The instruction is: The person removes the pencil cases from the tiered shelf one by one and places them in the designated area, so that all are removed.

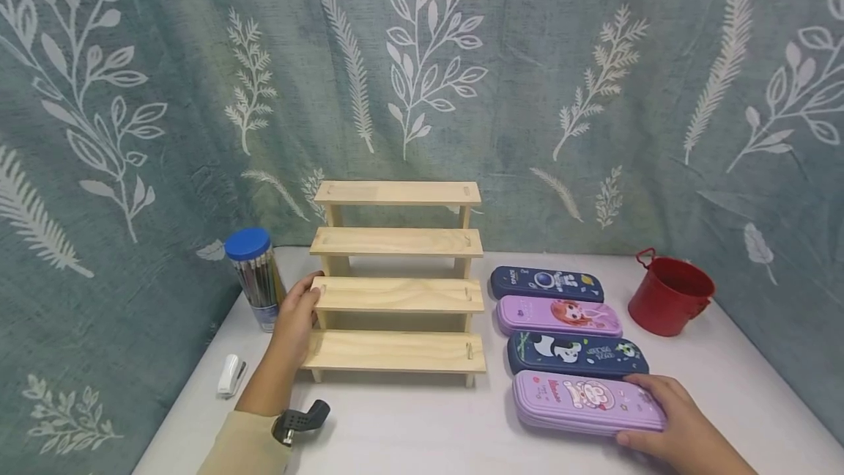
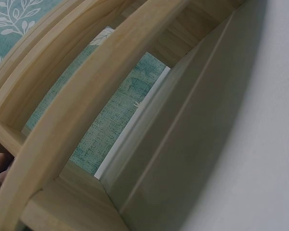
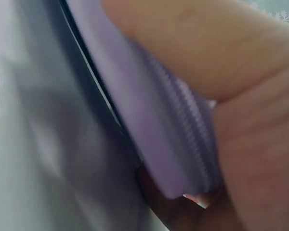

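A light wooden four-step display rack stands on the white table. My left hand grips the left end of its second step from the bottom; in the left wrist view, fingertips show at the edge of the boards. At the right, my right hand holds the right end of a lavender pencil case with a cartoon character, thumb at the front and fingers at the back. The right wrist view shows its zipped edge within the grasp. Behind it lies a navy panda pencil case.
Farther back lie a pink pencil case and a navy space-themed one. A red bucket stands at right. Left of the rack are a blue-lidded jar of pencils and a white stapler. A patterned curtain hangs behind.
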Motion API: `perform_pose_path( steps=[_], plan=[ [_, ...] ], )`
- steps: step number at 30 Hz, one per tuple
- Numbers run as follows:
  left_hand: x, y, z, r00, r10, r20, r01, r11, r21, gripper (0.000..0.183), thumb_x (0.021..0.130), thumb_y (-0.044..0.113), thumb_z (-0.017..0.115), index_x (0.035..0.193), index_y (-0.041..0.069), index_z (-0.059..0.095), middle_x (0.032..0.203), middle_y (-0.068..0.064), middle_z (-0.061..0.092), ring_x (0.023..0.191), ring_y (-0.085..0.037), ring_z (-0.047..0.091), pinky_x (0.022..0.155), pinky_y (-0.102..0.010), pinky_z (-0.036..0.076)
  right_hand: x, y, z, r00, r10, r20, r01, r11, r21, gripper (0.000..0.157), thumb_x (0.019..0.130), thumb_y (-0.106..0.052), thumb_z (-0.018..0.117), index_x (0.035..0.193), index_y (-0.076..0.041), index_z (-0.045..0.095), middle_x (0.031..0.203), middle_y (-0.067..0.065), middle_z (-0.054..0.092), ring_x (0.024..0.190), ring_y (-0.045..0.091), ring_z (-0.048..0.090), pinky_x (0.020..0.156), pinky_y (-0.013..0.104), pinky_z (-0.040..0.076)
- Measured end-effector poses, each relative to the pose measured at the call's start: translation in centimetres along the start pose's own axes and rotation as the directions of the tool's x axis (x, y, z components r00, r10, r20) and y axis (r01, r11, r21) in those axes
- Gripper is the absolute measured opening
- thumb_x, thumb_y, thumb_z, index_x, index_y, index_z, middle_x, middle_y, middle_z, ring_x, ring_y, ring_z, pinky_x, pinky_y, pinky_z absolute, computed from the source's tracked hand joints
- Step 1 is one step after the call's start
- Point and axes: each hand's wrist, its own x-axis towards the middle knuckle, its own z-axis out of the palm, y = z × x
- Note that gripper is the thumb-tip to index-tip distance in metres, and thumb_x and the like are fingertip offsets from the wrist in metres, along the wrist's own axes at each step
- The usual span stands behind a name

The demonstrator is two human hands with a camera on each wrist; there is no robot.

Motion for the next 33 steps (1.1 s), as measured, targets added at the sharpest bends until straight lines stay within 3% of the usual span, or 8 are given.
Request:
perform_pose_path(
  steps=[9, 19, 33],
  plan=[
    [0.04, -0.18, -0.07, 1.0, 0.002, -0.002, -0.002, 1.0, 0.006, 0.052, 0.112, 0.028, 0.042, 0.161, 0.01, 0.038, 0.167, -0.012, 0.034, 0.152, -0.032, 0.037, 0.126, -0.052, 0.032, 0.21, -0.16, 0.39, 1.0, -0.011, -0.021, 0.01, 0.998, -0.064, 0.111, 0.071, -0.061, 0.09, 0.148, 0.005, 0.046, 0.139, 0.037, 0.043, 0.121, 0.047, 0.048, 0.098, 0.073, 0.049],
    [0.29, -0.01, 0.03, 1.0, 0.005, -0.003, -0.005, 1.0, 0.011, 0.053, 0.111, 0.03, 0.045, 0.16, 0.01, 0.039, 0.166, -0.012, 0.036, 0.152, -0.033, 0.038, 0.126, -0.053, 0.031, 0.36, 0.18, 0.78, 0.999, -0.036, -0.03, 0.034, 0.997, -0.063, 0.108, 0.073, -0.058, 0.091, 0.148, 0.004, 0.044, 0.139, 0.038, 0.042, 0.121, 0.047, 0.047, 0.097, 0.073, 0.049],
    [0.1, -0.04, 0.0, 1.0, 0.004, -0.001, -0.004, 1.0, 0.017, 0.055, 0.111, 0.032, 0.046, 0.161, 0.012, 0.039, 0.167, -0.011, 0.036, 0.152, -0.032, 0.038, 0.126, -0.053, 0.031, 0.46, 0.22, 0.74, 1.0, -0.008, -0.001, 0.008, 0.998, -0.062, 0.11, 0.074, -0.059, 0.089, 0.15, 0.004, 0.042, 0.139, 0.039, 0.04, 0.12, 0.047, 0.048, 0.096, 0.073, 0.051]
  ],
)
